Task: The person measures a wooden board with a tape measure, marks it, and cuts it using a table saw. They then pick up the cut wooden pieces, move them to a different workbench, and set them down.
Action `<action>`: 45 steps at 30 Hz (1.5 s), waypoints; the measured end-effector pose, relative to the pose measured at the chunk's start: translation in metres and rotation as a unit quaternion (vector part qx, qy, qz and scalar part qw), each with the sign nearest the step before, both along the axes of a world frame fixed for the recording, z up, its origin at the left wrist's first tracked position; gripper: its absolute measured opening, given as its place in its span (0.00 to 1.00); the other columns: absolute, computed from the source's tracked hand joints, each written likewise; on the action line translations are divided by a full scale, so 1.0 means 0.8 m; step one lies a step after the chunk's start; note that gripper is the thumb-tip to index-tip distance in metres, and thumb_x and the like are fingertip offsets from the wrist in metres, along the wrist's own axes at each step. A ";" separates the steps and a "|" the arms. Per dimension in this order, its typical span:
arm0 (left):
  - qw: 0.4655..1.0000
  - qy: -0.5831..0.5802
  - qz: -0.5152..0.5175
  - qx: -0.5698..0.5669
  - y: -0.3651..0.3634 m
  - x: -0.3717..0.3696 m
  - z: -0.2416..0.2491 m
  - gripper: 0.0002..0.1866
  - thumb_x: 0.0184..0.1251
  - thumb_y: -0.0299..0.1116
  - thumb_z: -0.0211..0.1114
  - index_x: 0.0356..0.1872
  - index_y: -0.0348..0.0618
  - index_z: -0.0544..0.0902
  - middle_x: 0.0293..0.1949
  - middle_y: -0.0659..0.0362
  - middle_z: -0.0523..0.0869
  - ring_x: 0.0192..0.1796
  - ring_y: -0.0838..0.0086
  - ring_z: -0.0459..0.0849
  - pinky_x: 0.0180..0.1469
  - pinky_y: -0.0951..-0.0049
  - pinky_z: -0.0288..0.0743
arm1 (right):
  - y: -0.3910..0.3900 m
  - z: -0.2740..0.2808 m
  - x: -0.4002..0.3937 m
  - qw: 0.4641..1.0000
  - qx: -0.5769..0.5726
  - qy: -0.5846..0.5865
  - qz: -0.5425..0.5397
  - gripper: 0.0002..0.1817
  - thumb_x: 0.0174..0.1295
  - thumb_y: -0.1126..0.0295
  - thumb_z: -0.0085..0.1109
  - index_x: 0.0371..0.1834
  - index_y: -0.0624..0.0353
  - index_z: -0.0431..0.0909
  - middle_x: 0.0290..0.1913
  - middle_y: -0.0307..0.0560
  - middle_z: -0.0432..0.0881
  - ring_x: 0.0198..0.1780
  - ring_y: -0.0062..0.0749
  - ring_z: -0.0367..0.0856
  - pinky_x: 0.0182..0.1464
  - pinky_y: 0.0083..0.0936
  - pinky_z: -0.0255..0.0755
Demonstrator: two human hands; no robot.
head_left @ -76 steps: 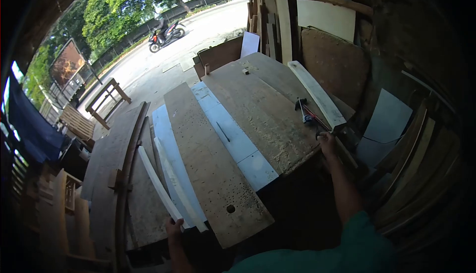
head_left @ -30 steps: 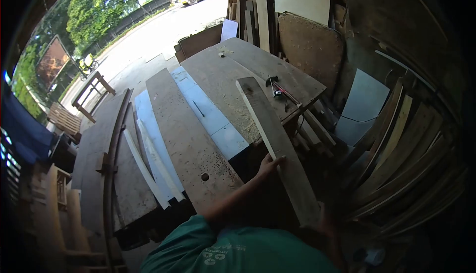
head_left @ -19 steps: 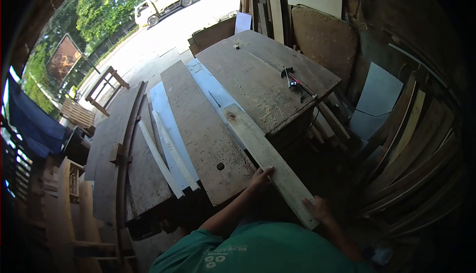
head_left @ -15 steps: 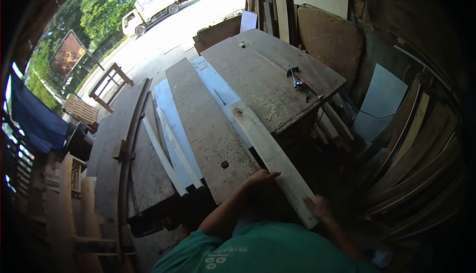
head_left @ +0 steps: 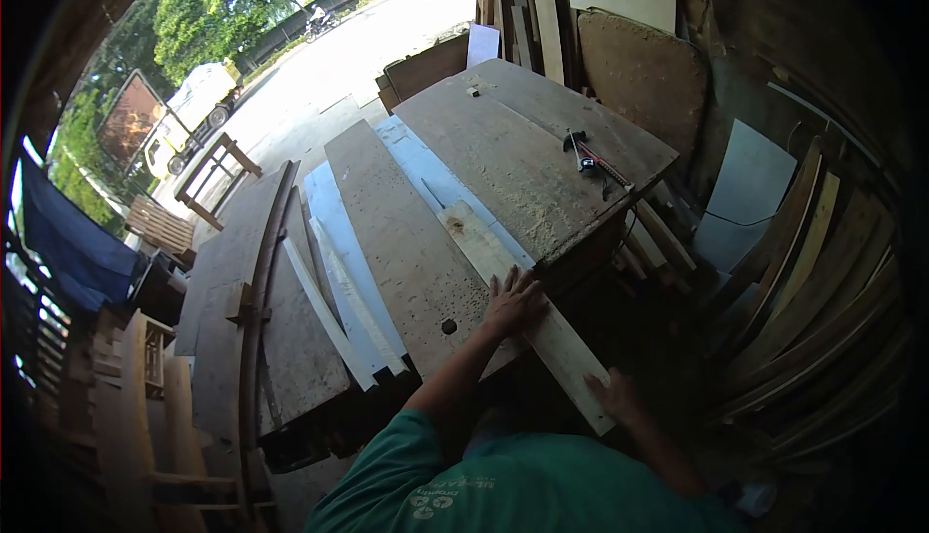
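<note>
A pale wooden plank [head_left: 566, 349] runs from the brown worktop board [head_left: 397, 214] down over its near edge toward my body. My left hand [head_left: 516, 303] lies on top of the plank near the bench edge, its fingers spread out. Close to the plank's near end, my right hand [head_left: 616, 396] holds its right edge, thumb on the upper face. Beyond the plank's far end, a thin dark tool [head_left: 430, 192] rests on the light blue strip [head_left: 418, 161].
Tools [head_left: 592, 161] and sawdust [head_left: 527, 219] lie on the right bench top [head_left: 542, 127]. Two narrow pale strips [head_left: 324, 306] are on the left. Boards [head_left: 823, 310] stack at the right. A truck [head_left: 200, 107] and motorcycles are outside.
My left hand has moved up the plank and now lies spread on it. The plank's far end has shifted slightly left. Outside, the truck has moved left.
</note>
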State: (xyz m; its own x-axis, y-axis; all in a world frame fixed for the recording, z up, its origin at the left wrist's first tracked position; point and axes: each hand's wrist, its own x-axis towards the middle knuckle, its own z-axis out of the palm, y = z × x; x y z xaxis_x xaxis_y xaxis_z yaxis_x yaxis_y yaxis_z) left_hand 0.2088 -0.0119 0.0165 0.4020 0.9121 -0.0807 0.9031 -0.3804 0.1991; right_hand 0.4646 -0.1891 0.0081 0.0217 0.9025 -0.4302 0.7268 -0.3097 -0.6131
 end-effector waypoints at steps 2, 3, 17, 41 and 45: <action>1.000 -0.009 -0.005 0.015 0.006 -0.007 -0.013 0.34 0.72 0.62 0.48 0.72 0.54 0.67 0.79 0.59 0.54 0.81 0.54 0.42 0.75 0.32 0.34 | 0.005 0.016 -0.006 1.000 -0.004 0.005 -0.004 0.40 0.63 0.33 0.52 0.45 0.69 0.76 0.43 0.71 0.83 0.49 0.64 0.83 0.50 0.50 0.78; 1.000 -0.004 -0.005 0.012 0.008 -0.009 -0.013 0.34 0.72 0.62 0.48 0.72 0.54 0.67 0.79 0.59 0.54 0.82 0.54 0.41 0.75 0.32 0.33 | 0.007 0.015 -0.008 1.000 -0.002 0.003 -0.002 0.40 0.63 0.33 0.53 0.46 0.70 0.76 0.43 0.71 0.83 0.49 0.64 0.83 0.50 0.50 0.78; 0.999 -0.011 -0.019 0.026 0.054 -0.044 -0.028 0.35 0.73 0.60 0.47 0.72 0.50 0.66 0.79 0.57 0.53 0.82 0.54 0.38 0.74 0.29 0.30 | 0.055 -0.001 -0.035 1.000 -0.009 -0.018 0.018 0.42 0.63 0.33 0.52 0.51 0.71 0.75 0.45 0.70 0.83 0.51 0.61 0.83 0.53 0.47 0.77; 0.994 0.012 0.108 -0.010 0.049 -0.054 -0.013 0.45 0.71 0.64 0.46 0.78 0.40 0.52 0.80 0.47 0.45 0.82 0.53 0.38 0.78 0.43 0.30 | 0.107 -0.005 -0.071 1.000 0.010 -0.011 0.016 0.41 0.63 0.33 0.53 0.50 0.70 0.76 0.44 0.70 0.84 0.49 0.62 0.84 0.52 0.48 0.77; 0.988 0.045 0.140 -0.045 0.021 -0.045 0.008 0.50 0.70 0.67 0.45 0.77 0.32 0.50 0.80 0.44 0.44 0.82 0.52 0.38 0.78 0.44 0.30 | 0.116 0.002 -0.078 0.999 0.018 -0.022 0.023 0.42 0.62 0.32 0.51 0.49 0.70 0.76 0.44 0.70 0.84 0.50 0.62 0.83 0.52 0.48 0.77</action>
